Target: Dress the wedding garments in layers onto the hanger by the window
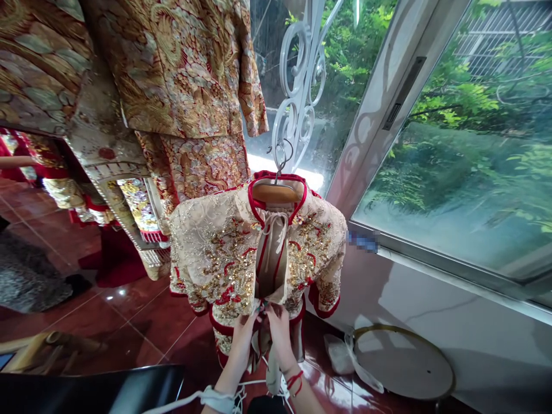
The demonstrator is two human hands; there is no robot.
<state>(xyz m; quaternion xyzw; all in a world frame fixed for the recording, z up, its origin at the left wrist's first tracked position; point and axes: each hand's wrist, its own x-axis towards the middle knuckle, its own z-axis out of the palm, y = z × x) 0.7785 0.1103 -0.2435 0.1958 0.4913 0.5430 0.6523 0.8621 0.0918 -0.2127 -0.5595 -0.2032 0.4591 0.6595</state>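
A cream jacket (219, 253) with gold beading and red trim hangs from a hanger (276, 192) before me. Its collar is tied with a thin cord (280, 227), and the front gapes open below that. At the lower front edges, my left hand (246, 325) pinches the left side of the opening. Close beside it, my right hand (276, 319) has its fingers closed on the other edge. The fingertips of both hands nearly meet, and any small fastener between them is too small to make out. A red string bracelet (294, 379) circles my right wrist.
Gold brocade garments (181, 69) hang at the upper left. A window (457, 149) and white scrolled metalwork (297, 80) stand behind. A round board (403, 362) leans at the wall beside a plastic bag (345, 353). A dark glossy surface (95, 391) lies at lower left.
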